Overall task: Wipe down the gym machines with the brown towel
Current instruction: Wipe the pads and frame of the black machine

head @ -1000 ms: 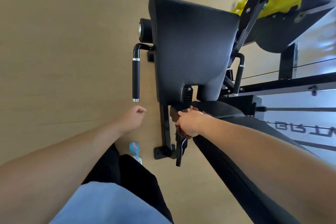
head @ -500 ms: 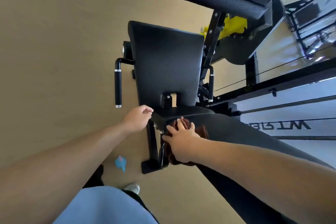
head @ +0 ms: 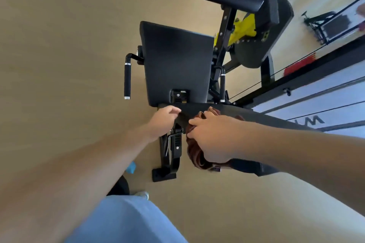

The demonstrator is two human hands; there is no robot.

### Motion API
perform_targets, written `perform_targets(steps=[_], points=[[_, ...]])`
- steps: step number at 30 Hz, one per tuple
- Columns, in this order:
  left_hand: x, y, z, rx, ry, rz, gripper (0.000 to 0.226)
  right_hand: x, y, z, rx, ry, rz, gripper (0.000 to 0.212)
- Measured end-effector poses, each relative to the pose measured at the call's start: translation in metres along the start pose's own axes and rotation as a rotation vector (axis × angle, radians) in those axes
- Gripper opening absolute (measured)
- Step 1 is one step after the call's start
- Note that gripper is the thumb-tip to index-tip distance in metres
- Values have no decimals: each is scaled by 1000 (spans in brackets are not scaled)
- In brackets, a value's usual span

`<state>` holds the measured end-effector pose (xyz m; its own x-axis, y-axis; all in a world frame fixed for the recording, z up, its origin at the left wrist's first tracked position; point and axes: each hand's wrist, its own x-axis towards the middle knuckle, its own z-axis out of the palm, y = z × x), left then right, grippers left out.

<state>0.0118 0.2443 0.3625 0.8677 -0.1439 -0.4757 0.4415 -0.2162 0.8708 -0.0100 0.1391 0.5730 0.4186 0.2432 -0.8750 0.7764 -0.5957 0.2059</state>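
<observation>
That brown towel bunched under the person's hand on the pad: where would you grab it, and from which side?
Grab the brown towel by the loose folds that spill over the near end of the black back pad, coming from below the right hand. There the cloth hangs free in thick gathers, easy to close fingers round. On top it is pressed flat against the pad by that hand, so little can be pinched.

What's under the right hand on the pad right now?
The brown towel, bunched beneath the right hand on the black pad, hanging over the pad's edge. The pad surface beneath towel and hand is covered.
</observation>
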Motion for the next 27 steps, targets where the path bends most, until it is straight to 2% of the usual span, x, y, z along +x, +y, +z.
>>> perform_targets(steps=[3, 6, 9, 15, 17, 19, 25, 27], points=[[-9, -24, -2, -16, 32, -9, 31, 43, 7, -6, -23, -53, -13, 54], [-10, -67, -13, -52, 55, -148, 26, 97, 13, -10, -93, -94, -36, 58], [-11, -110, -27, -134, 51, -259, 32, 167, 17, -10, -141, -122, -33, 63], [-13, -151, -59, -237, 57, -341, 29, 255, 21, -13, -23, -133, 64, 61], [-7, -144, -69, -256, 98, -327, 36, 248, 22, -18, -1, -135, 26, 51], [-4, -118, -76, -272, 107, -303, 32, 229, 22, -23, 31, -178, -6, 43], [1, -20, -83, -145, 119, -103, 20, 131, 28, -28, 142, -303, -46, 55], [-4, 19, -75, -188, 109, -74, 20, 82, 25, -33, 209, -254, -64, 42]])
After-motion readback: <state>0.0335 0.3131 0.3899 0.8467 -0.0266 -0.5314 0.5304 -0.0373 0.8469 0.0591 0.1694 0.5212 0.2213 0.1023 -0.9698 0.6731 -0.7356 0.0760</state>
